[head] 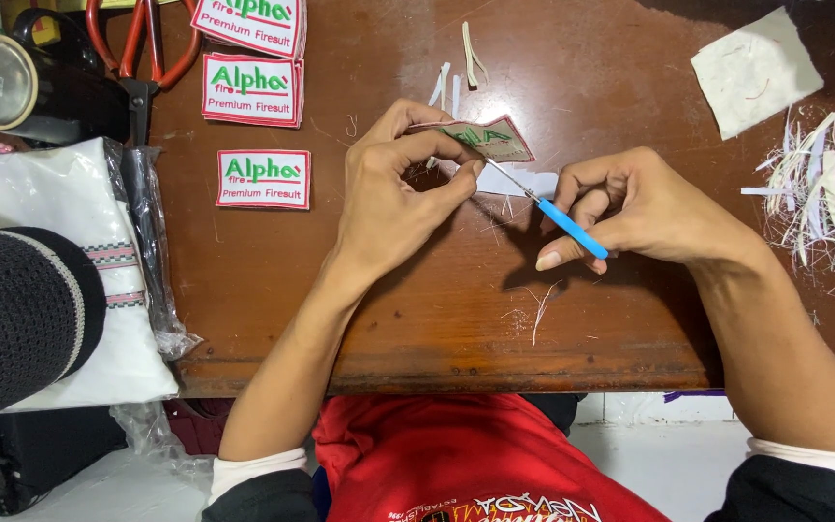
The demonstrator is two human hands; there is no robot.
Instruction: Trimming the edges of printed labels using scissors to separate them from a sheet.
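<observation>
Head view: left hand (pixel 393 188) pinched closed on embroidered patch (pixel 483 138), held tilted just above wooden table (pixel 359 309). Right hand (pixel 635 208) curled tight around blue-handled pick tool (pixel 558 217), metal tip touching patch lower edge. Finished patches (pixel 263 179) at 9 o'clock of left hand; trimmed scraps (pixel 819 188) at 3 o'clock of right. Risk: tip slips off edge, pricks left thumb or cuts border stitching.

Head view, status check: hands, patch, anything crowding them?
Left hand pinches embroidered patch, lifted at an angle. Right hand grips blue-handled tool, metal tip at patch edge. White scraps lie off right, apart from the hands.
</observation>
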